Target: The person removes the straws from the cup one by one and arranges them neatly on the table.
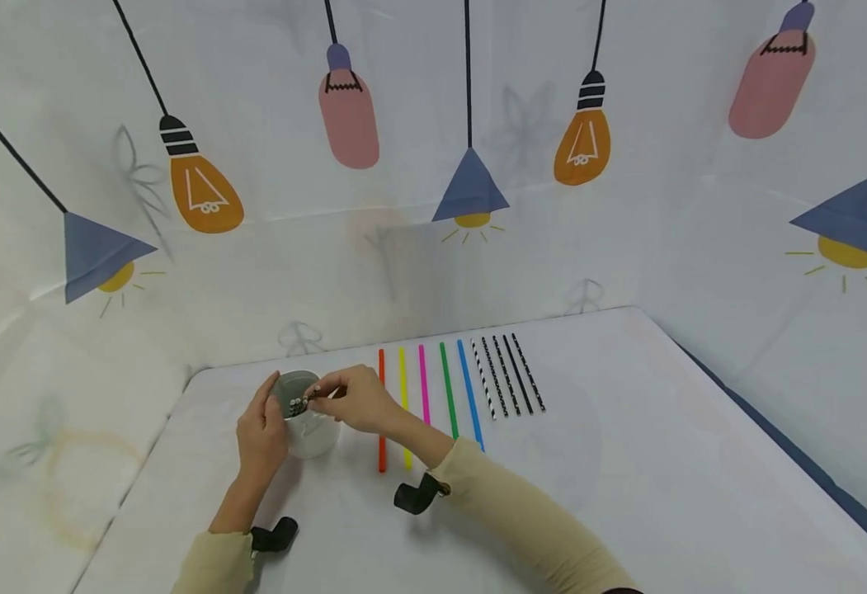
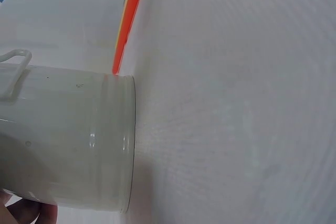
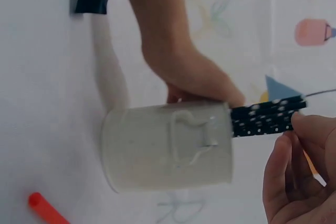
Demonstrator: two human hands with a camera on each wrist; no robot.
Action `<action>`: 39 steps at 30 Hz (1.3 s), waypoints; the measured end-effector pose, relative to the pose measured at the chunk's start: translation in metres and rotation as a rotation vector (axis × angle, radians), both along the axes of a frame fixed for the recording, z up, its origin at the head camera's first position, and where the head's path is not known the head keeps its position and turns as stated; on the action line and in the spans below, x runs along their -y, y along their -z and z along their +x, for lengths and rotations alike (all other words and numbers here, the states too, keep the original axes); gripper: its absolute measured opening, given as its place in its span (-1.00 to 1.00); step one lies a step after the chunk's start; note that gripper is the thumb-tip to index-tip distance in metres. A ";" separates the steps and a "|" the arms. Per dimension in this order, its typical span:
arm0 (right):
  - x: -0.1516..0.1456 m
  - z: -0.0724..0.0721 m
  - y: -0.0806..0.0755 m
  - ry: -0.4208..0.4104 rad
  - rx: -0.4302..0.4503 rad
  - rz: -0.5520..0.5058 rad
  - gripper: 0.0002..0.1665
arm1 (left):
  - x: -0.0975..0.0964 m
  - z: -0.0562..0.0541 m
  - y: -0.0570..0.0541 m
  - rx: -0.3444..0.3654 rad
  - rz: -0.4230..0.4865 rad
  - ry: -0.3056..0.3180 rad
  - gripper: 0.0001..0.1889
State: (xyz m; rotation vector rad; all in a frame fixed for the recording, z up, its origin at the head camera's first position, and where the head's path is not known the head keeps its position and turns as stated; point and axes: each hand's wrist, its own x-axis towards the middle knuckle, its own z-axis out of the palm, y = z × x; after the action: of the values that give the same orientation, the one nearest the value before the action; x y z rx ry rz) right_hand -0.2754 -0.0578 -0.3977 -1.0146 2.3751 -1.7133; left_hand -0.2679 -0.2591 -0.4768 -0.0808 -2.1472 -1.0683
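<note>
Clearly, left of centre, the right hand [image 1: 357,400] pinches dotted straws [image 3: 262,118]; the left hand [image 1: 261,433] holds the cup [image 1: 314,436]. They seem light, crushable; ends suit a soft pinch.

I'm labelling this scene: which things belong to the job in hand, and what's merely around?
Job: white container, held by the left hand; dotted straws, pinched by the right hand; likely the laid-out straws.

Likely not: printed lamps, white backdrop, wrist cameras.

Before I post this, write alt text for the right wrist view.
A right hand pinches dotted black straws poking from a white cup, which a left hand holds from the other side. The picture is turned sideways; a red straw shows at the bottom left.
</note>
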 end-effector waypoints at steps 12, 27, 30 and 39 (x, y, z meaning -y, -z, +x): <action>-0.038 0.027 -0.041 -0.051 -0.170 -0.051 -0.82 | 0.000 0.001 -0.002 0.024 0.011 -0.009 -0.55; -0.112 0.038 -0.070 -0.040 -0.151 -0.218 -0.80 | 0.000 0.003 -0.001 0.023 0.009 -0.023 -0.55; -0.127 0.033 -0.071 0.028 -0.124 -0.262 -0.68 | 0.001 0.002 -0.002 0.013 0.009 -0.019 -0.56; -0.182 0.016 -0.062 0.176 -0.187 -0.315 -0.89 | -0.001 -0.001 -0.001 0.007 0.011 -0.017 -0.56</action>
State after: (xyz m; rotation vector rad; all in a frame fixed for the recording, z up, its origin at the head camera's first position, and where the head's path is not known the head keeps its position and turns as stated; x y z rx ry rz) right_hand -0.2597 0.1238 -0.3357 -1.0727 2.4185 -2.2028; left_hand -0.2685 -0.2586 -0.4759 -0.0541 -2.1447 -1.0716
